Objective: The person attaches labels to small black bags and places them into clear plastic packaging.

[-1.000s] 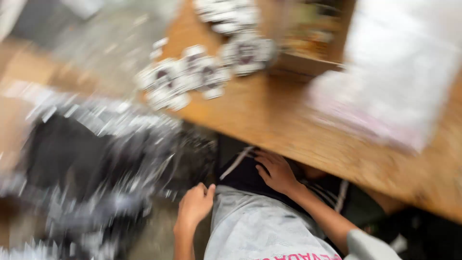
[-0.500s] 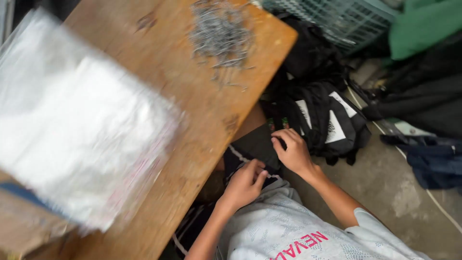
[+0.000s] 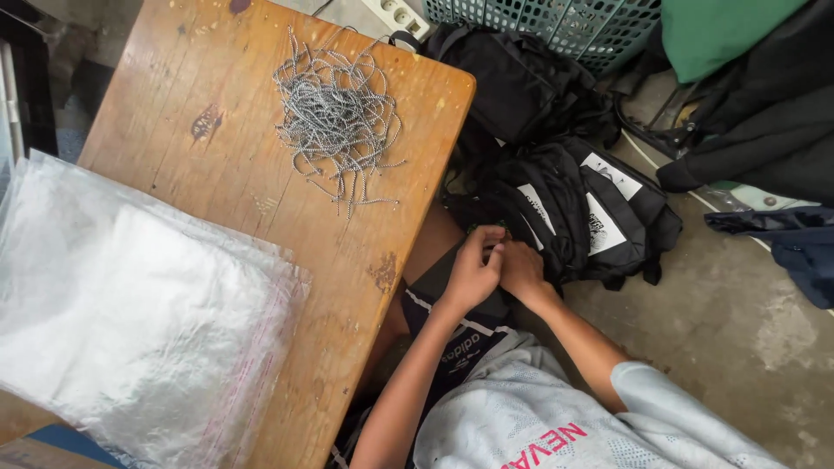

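Below, two hands met at one black bag (image 3: 565, 217) on the floor beside one wooden table (image 3: 217, 165); left hand (image 3: 473, 274) and right hand (image 3: 524, 267) touching, fingers curled on a small part, grasp unclear; one pile of bead chains (image 3: 337, 113), one stack of clear plastic sleeves (image 3: 130, 313), one green basket (image 3: 556, 26)

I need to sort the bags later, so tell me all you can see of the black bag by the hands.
The black bag lies slumped on the concrete floor beside the wooden table. It looks like soft fabric, with white labels on its front. Another black bag lies behind it. The left hand and right hand meet at its near edge.
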